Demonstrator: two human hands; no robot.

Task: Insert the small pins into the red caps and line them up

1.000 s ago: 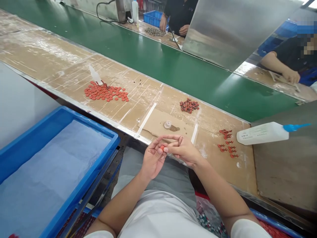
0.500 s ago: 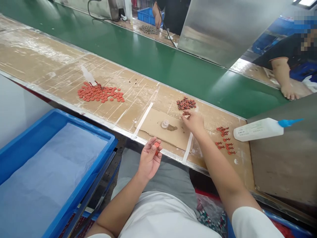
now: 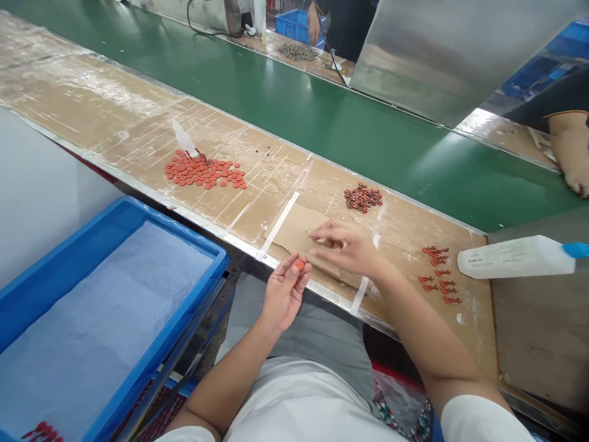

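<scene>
My left hand [image 3: 284,298] is closed at the front edge of the bench, palm up. Between its thumb and fingertips is a small red disc [image 3: 299,265]; a bit more red shows lower among the fingers. Over the cardboard sheet [image 3: 294,228], my right hand [image 3: 347,247] hovers with thumb and forefinger apart, slightly blurred; no object is visible between them. It covers the small clear cup and the wet patch. Behind it lies a heap of small dark-and-red pieces [image 3: 363,197]. Many loose red discs [image 3: 202,172] are spread farther left.
A white-tipped nozzle [image 3: 184,139] stands at the discs. To the right are rows of red pieces [image 3: 442,273] and a white bottle [image 3: 515,258] lying down. A blue tray [image 3: 221,258] sits lower left. Beyond the green belt [image 3: 257,86], a co-worker's hand [image 3: 575,166] shows.
My right hand has come from beside the dark-and-red heap, left and nearer to my left hand. The left hand keeps its red disc. The view has shifted leftward.
</scene>
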